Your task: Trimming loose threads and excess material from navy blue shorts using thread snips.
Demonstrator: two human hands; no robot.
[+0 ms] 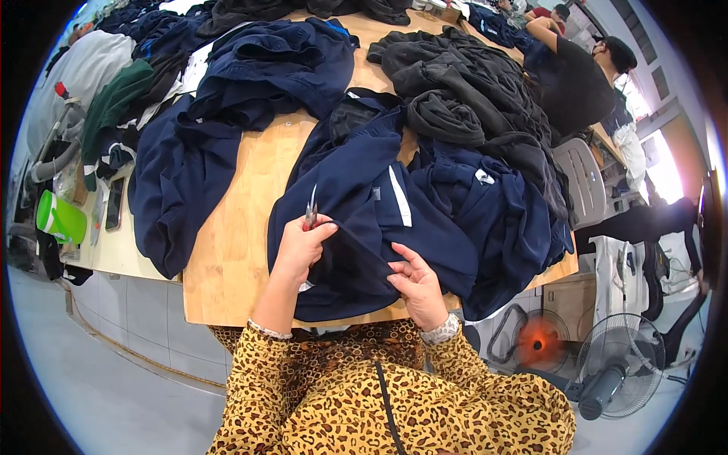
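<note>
A navy garment [349, 182] with a white strip and a small label lies spread at the table's front edge. My left hand [297, 246] is closed round small metal thread snips [312, 212], their points upward, and its thumb and finger are at the garment's edge. To the right, my right hand [418, 288] pinches the same dark edge between thumb and finger, with the index finger raised. The cloth stretches between both hands. Whether the snips' blades are apart I cannot tell.
Navy garments [265, 68] and a black garment heap [462, 76] cover much of the wooden table [227, 265]. At left are a green container [62, 217] and a phone [115, 203]. A grey chair [580, 178], a fan [622, 364] and a person in black [576, 83] are at right.
</note>
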